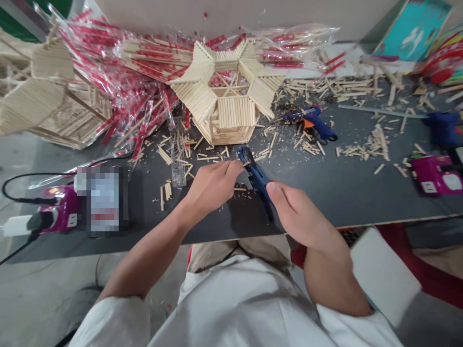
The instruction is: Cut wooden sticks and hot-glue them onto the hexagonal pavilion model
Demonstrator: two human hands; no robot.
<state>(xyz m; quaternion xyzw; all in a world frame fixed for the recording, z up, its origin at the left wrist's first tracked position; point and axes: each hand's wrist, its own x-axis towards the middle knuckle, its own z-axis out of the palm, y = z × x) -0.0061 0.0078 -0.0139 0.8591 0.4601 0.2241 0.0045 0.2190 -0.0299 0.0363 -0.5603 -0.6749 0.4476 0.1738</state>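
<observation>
Gripping a blue hand tool (257, 182) with the right hand (302, 212), fingers wrapped round its handles, probably so one squeeze works the head. Left hand (213, 185) is up at that head, fingers together and seemingly pinching a thin stick (246, 164), I guess to keep it steady, though the grip's partly hidden. Loose stick bits (166, 191) lie left of those fingers, and the stick-built model (237, 113) sits just past them, close but out of the way. Glue gun (318, 124) rests beyond the right fingers, seemingly parked within reach, red-and-clear wrappers (137, 91) heaped farther left
</observation>
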